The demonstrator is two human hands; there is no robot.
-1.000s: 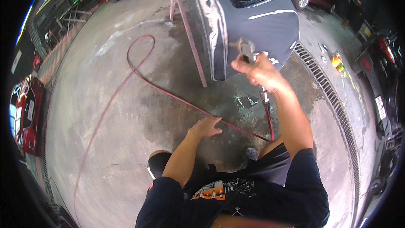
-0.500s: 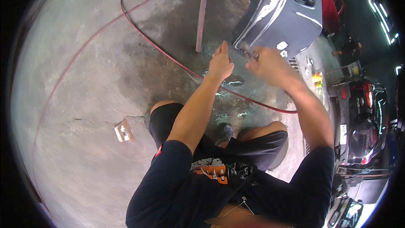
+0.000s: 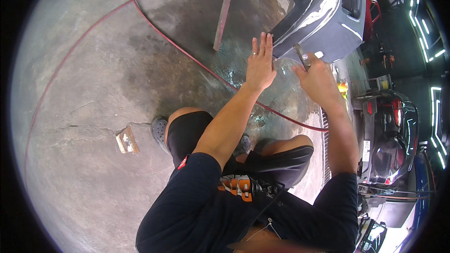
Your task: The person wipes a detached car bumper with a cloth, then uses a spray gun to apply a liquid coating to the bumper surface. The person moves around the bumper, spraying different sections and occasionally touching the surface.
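Note:
A grey car bumper (image 3: 344,42) with glossy white patches stands ahead of me, to the right. My left hand (image 3: 261,71) is open, fingers stretched forward, their tips at the bumper's near left edge. A ring shows on one finger. Closed around a narrow grey-brown stick-like tool (image 3: 301,54), my right hand (image 3: 322,83) is just below the bumper's near edge. The tool's far end points up at the bumper; whether it touches cannot be told. Its exact kind is unclear.
A red hose (image 3: 178,47) loops across the wet concrete floor and passes under my forearms. Beside the bumper is a wooden bar (image 3: 225,11). A small brown-and-white block (image 3: 127,140) lies left of my knee. A dark car (image 3: 389,136) stands at right, near a floor grate (image 3: 326,147).
My left hand has gone forward and right to the bumper's edge, its fingers straightening. The right hand and its tool have shifted right. The whole view has also shifted slightly.

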